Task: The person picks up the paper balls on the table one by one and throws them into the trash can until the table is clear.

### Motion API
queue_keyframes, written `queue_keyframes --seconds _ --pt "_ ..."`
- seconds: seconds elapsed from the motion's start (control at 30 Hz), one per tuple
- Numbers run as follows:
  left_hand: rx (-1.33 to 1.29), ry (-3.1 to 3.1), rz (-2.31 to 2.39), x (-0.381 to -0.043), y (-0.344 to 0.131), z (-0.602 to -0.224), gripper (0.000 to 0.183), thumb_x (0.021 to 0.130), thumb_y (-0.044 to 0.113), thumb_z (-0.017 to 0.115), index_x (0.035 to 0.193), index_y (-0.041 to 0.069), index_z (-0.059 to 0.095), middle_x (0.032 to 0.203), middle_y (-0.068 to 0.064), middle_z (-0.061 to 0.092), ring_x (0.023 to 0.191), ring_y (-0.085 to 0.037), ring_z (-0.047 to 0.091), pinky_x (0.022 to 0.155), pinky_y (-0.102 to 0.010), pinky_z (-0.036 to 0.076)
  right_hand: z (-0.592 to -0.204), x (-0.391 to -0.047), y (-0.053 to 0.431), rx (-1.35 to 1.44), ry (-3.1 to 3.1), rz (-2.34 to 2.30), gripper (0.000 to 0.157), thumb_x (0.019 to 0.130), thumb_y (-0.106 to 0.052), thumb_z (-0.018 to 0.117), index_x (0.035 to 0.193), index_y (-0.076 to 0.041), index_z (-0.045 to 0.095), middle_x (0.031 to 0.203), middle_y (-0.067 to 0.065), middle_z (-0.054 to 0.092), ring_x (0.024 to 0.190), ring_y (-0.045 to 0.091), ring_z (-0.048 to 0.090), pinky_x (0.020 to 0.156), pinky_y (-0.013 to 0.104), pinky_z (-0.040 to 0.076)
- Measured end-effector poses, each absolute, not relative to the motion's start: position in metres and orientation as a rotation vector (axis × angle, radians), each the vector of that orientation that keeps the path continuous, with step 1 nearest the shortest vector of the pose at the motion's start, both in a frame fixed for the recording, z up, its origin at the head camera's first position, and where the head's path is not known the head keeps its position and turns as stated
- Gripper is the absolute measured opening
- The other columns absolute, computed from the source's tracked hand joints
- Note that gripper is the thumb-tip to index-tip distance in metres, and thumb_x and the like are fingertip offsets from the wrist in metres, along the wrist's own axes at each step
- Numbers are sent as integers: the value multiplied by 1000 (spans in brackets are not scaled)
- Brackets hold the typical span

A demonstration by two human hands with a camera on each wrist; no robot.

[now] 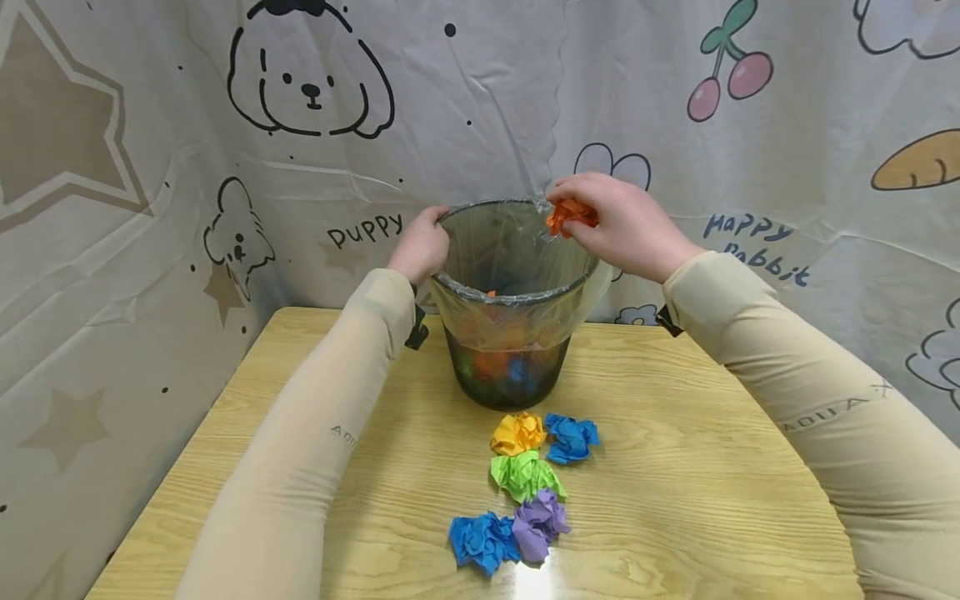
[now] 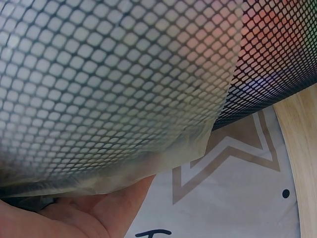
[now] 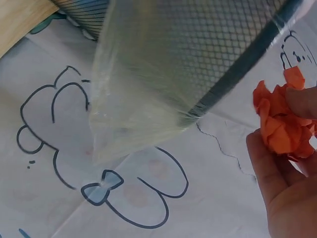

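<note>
A black mesh wastebasket (image 1: 498, 379), lined with a thin clear plastic bag (image 1: 517, 323), stands on the table with crumpled paper inside. My left hand (image 1: 422, 246) grips its rim on the left; in the left wrist view, the hand (image 2: 94, 210) is partly covered by the bag's edge. Above the right side of the rim, my right hand (image 1: 626, 221) pinches an orange crumpled paper ball (image 1: 572, 215) between thumb and fingers. In the right wrist view that orange ball (image 3: 282, 121) is apart from the rim.
In front of the basket lie a yellow paper ball (image 1: 517, 433), a blue one (image 1: 572, 437), a green one (image 1: 527, 475), a purple one (image 1: 540, 525) and another blue one (image 1: 483, 542). A printed curtain (image 1: 480, 100) hangs behind the wooden table (image 1: 675, 467).
</note>
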State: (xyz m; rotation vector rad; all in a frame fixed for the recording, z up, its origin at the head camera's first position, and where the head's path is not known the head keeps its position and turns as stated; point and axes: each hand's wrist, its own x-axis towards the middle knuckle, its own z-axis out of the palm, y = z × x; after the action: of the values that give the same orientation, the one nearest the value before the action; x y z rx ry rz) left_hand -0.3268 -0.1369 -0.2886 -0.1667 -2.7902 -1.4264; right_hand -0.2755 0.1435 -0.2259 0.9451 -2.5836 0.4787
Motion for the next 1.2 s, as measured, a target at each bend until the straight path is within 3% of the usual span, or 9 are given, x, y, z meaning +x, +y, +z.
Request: queue_keyframes --seconds 0.23,0.33,0.57,0.73,0.87,0.93,1.03,1.1,1.2 --pt "-165 -2787 -1423 -328 -138 -289 56 108 10 19 162 13 30 163 -10 34 48 -11 31 49 -27 36 -223 -291 132 937 -2625 478 39 98 -4 60 136 -9 65 142 9 59 127 28 55 104 45 44" --pt "-159 -2781 -1427 -328 -137 -290 56 108 11 18 162 13 31 163 -9 34 50 -12 32 50 -27 36 -226 -295 128 956 -2638 468 39 96 -3 59 134 -8 66 136 9 62 121 26 57 103 44 45" --pt "-163 -2770 -1425 -325 -136 -288 56 108 10 19 162 12 31 163 -10 34 81 -20 53 59 -30 39 -231 -296 121 975 -2696 460 42 95 -3 58 137 -7 63 133 8 62 112 25 58 99 44 46" --pt "-160 -2778 -1433 -325 -136 -288 55 108 11 18 162 13 30 163 -10 34 58 -16 43 53 -28 38 -231 -295 121 976 -2761 406 51 98 -10 58 148 -10 54 145 10 54 126 28 55 105 47 43" --pt "-161 -2775 -1442 -325 -137 -288 55 108 12 19 162 13 30 162 -10 35 51 -13 33 50 -27 36 -232 -295 123 970 -2802 357 57 101 -23 60 156 -15 46 159 11 41 146 30 38 116 50 32" --pt "-161 -2773 -1450 -324 -137 -288 55 109 12 19 162 13 30 162 -10 36 59 -14 42 53 -27 37 -233 -294 124 968 -2802 341 58 103 -32 60 157 -17 45 161 10 39 149 30 33 118 51 28" --pt "-169 -2761 -1468 -322 -137 -287 54 109 12 19 162 12 30 161 -11 37 90 -21 56 63 -31 41 -234 -293 127 968 -2789 331 62 103 -45 58 157 -19 44 162 8 38 149 30 32 119 50 26" --pt "-172 -2757 -1475 -321 -137 -286 55 108 11 20 162 11 30 161 -12 37 114 -25 53 73 -34 42 -235 -293 129 965 -2780 318 66 102 -53 55 158 -20 43 162 7 39 149 30 32 120 50 25" --pt "-177 -2754 -1475 -320 -136 -286 55 107 10 21 162 10 30 161 -12 37 124 -29 49 77 -37 42 -236 -292 133 964 -2768 303 70 102 -61 50 159 -21 42 162 7 38 149 31 32 120 52 23"
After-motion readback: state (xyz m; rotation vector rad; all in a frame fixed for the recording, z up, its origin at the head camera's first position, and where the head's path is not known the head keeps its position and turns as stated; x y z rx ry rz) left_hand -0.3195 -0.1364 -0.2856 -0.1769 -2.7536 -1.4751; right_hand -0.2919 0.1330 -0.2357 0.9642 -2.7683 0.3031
